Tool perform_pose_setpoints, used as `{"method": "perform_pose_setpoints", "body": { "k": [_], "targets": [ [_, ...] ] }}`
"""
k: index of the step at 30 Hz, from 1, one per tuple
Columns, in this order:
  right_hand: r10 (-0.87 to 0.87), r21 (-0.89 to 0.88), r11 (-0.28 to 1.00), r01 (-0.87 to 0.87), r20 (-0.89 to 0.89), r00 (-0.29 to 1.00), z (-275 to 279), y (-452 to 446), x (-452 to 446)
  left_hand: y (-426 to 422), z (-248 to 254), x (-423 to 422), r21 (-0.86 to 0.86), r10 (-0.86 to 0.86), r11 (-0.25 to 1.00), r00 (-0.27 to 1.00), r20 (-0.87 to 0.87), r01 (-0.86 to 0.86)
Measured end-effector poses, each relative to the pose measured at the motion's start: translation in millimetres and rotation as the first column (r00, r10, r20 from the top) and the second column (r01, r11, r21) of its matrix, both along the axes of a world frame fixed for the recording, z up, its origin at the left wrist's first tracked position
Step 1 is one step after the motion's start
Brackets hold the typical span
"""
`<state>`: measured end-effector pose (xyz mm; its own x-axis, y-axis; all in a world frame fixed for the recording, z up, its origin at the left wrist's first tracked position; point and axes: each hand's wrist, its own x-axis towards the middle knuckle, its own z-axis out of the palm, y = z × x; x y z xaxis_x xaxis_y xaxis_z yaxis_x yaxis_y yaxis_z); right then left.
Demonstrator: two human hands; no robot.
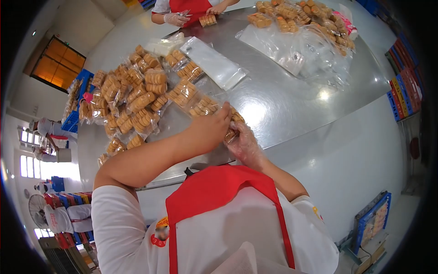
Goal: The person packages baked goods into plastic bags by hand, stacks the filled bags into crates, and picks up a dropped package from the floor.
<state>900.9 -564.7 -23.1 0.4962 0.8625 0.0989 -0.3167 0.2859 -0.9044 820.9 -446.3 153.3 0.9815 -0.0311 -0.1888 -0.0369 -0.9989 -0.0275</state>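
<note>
Red apron (223,189), hands (245,145) gripping a cookie pack (231,135), long axis pointing away from wearer

Orange-paned window (58,62): far left of fingers (225,112), higher in view. Background person (48,130) in white top: far left of fingers, beside pale bin (64,155). Round fan (38,211): far left of fingers, lower in view. Multicoloured crate stack (404,93): far right of fingers. Blue-framed rack (374,221): right of fingers, lower in view; contents unclear.
</note>
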Motion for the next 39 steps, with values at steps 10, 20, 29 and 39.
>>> {"method": "perform_pose_setpoints", "body": {
  "k": [10, 20, 29, 39],
  "targets": [
    [0.048, -0.003, 0.996, -0.084, -0.806, 0.59, 120.8, -16.6, 1.2, -39.4, -9.1, 17.3, -0.186, 0.116, 0.975, 0.992, -0.05, -0.123],
    [-0.093, -0.238, 0.969, -0.07, -0.608, 0.789, 121.0, -24.6, -6.9, -47.4, -22.2, 21.0, -0.156, 0.12, 0.98, 0.992, -0.029, -0.123],
    [0.054, -0.12, 0.976, -0.184, -0.68, 0.731, 89.5, -27.3, 16.4, -36.8, -16.1, 5.4, -0.216, 0.072, 0.974, 0.997, -0.01, -0.072],
    [-0.182, -0.324, 0.942, -0.082, -0.703, 0.687, 111.3, -18.0, 3.3, -49.6, -22.0, 8.2, -0.426, 0.132, 0.895, 0.991, -0.033, -0.134]
  ]
}}
